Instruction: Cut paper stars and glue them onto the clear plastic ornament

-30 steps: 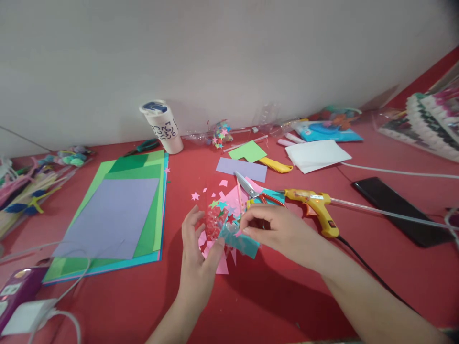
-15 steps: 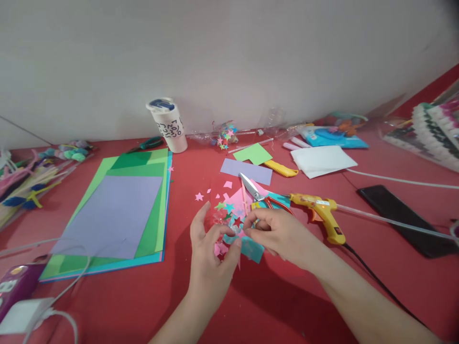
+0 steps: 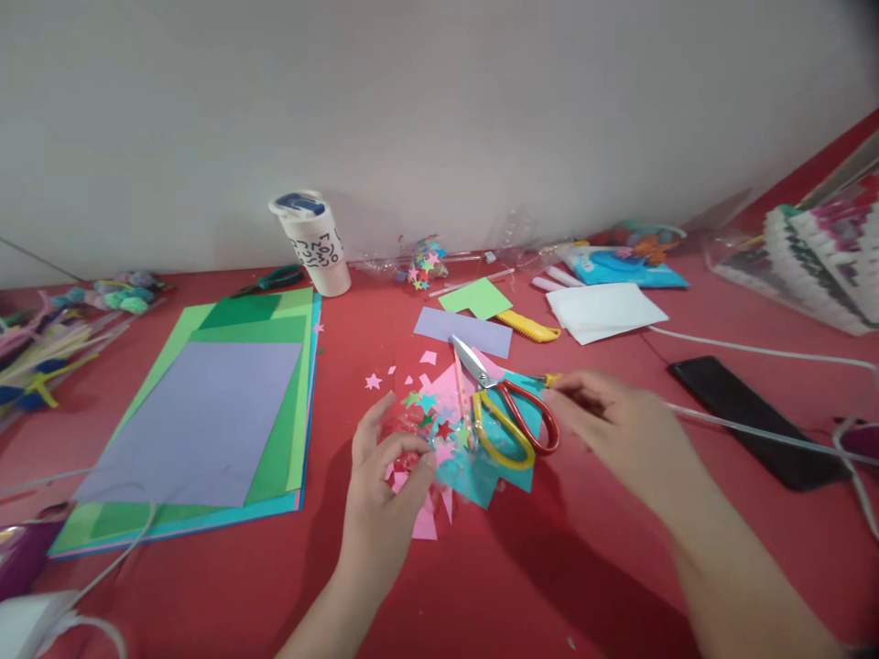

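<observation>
My left hand [image 3: 385, 499] is on the red table [image 3: 481, 586], thumb and fingers pinched on a small clear packet of coloured stars [image 3: 412, 435]. The packet lies over pink and teal paper scraps [image 3: 473, 471] strewn with loose paper stars. Scissors with red and yellow handles [image 3: 512, 416] rest on the scraps just right of it. My right hand [image 3: 622, 430] is blurred and sits right of the scissors, above the yellow glue gun, of which only the tip [image 3: 553, 378] shows. Its fingers look curled, but the blur hides their grip.
A stack of green, lilac and blue paper sheets [image 3: 226, 403] lies at the left, pipe cleaners [image 3: 41, 348] beyond it. A white cup [image 3: 312, 243], a yellow utility knife [image 3: 528, 325], white paper [image 3: 604, 307] and a black phone [image 3: 748, 416] lie around; cables run at both sides.
My right hand has left the packet and scraps and swung right over the glue gun, uncovering the scissor handles. My left hand keeps its pinch on the packet.
</observation>
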{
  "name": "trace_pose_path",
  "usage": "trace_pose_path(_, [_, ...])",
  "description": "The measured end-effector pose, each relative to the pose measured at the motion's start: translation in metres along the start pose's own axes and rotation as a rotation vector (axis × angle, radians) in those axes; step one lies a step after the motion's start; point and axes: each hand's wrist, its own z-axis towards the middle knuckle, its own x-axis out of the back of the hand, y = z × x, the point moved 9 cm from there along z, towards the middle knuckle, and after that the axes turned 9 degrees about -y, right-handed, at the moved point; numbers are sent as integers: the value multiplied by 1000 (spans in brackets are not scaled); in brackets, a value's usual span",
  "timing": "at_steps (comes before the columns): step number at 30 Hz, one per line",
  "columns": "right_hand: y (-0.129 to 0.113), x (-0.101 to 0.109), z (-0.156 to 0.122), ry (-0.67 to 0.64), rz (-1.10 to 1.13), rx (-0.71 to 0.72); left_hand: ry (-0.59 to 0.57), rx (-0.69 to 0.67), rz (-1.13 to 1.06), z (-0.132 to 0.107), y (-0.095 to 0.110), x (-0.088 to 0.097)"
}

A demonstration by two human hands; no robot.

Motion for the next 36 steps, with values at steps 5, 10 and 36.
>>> trace_pose_path(5, [69,25,1,53,-397,-279,151,-105,103,-5,13,18])
trace_pose_path(10, [104,23,4,62,-275,-368,26,-179,18,-2,29,9])
trace_pose_path(36, [-33,-78,-61,-557,909,-181,-104,-1013,665,-61,91,-22])
